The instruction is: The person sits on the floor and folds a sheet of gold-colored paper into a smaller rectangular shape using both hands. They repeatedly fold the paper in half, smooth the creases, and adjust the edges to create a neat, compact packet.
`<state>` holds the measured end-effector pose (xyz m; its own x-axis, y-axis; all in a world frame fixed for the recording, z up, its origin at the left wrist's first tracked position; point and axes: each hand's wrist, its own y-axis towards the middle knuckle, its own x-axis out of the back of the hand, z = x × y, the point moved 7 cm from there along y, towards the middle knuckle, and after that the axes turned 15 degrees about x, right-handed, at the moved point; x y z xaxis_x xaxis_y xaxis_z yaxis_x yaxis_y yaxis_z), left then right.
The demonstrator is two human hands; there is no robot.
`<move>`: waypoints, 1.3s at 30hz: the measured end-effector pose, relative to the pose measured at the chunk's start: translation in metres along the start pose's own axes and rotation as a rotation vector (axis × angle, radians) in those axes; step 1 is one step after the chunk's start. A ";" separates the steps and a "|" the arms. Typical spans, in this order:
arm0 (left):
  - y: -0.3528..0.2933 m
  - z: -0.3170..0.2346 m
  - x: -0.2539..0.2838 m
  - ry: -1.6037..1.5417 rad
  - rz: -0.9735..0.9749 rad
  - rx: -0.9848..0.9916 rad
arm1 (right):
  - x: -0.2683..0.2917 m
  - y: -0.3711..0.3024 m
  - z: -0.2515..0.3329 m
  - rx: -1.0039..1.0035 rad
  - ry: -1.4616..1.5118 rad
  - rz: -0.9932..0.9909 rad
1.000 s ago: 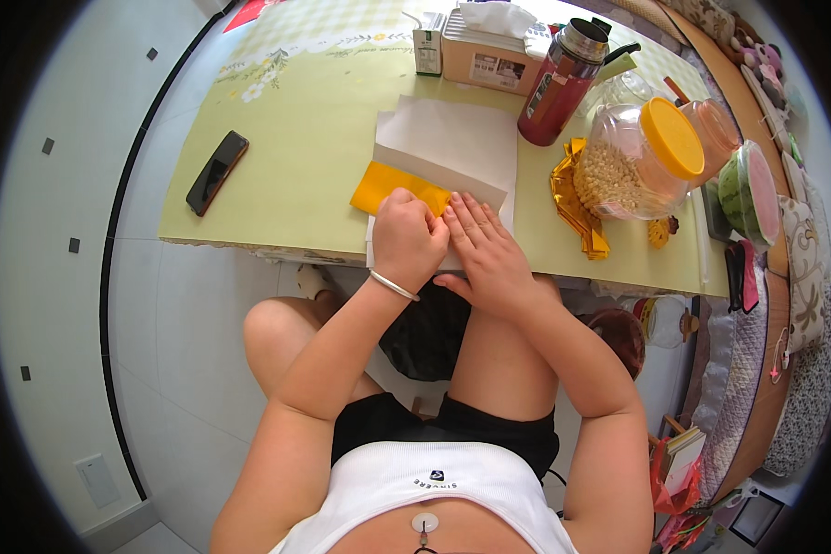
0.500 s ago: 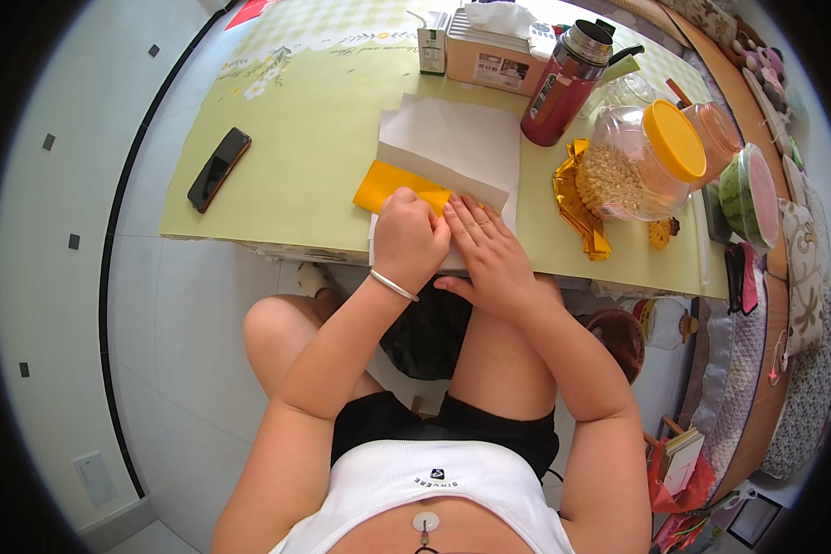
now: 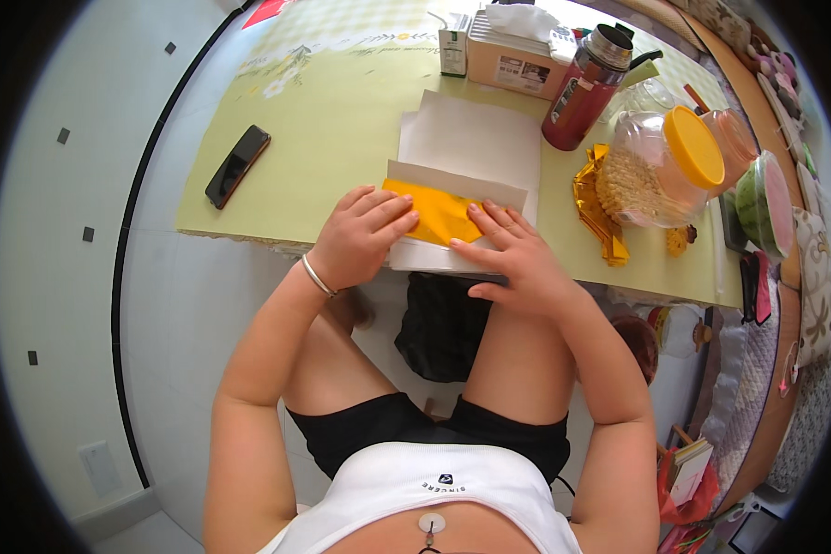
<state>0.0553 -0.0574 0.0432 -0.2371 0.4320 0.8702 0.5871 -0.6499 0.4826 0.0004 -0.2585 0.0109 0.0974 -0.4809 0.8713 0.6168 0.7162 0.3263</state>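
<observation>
A shiny gold sheet of folded paper (image 3: 439, 212) lies near the table's front edge, on top of white paper (image 3: 475, 134). On its left end rest the fingers of my left hand (image 3: 360, 238), stretched out flat and close together. My right hand (image 3: 524, 260) has its fingers spread, the fingertips touching the right end of the gold paper. Neither hand is closed round anything. A raised flap of the white paper stands just behind the gold piece. Part of the gold paper's ends is hidden under my fingers.
A black phone (image 3: 238, 166) lies at the left. To the right are folded gold foil pieces (image 3: 600, 208), a clear jar with yellow lid (image 3: 692, 148) and a cut watermelon (image 3: 764, 203). A red flask (image 3: 586, 92), tissue box (image 3: 517, 60) and drink carton (image 3: 453, 51) stand behind.
My left hand has opened from a fist and moved left to the paper's left end. My right hand has shifted right with its fingers spread. More gold paper now shows between them.
</observation>
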 end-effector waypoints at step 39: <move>0.008 0.024 -0.032 -0.585 -0.028 0.637 | -0.007 0.034 0.014 -0.369 -0.285 -0.481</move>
<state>0.0860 -0.0617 0.0165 0.0757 0.8089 0.5830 0.9503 -0.2357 0.2036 0.0095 -0.2233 0.0207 -0.4340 -0.5147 0.7394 0.7718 0.2110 0.5999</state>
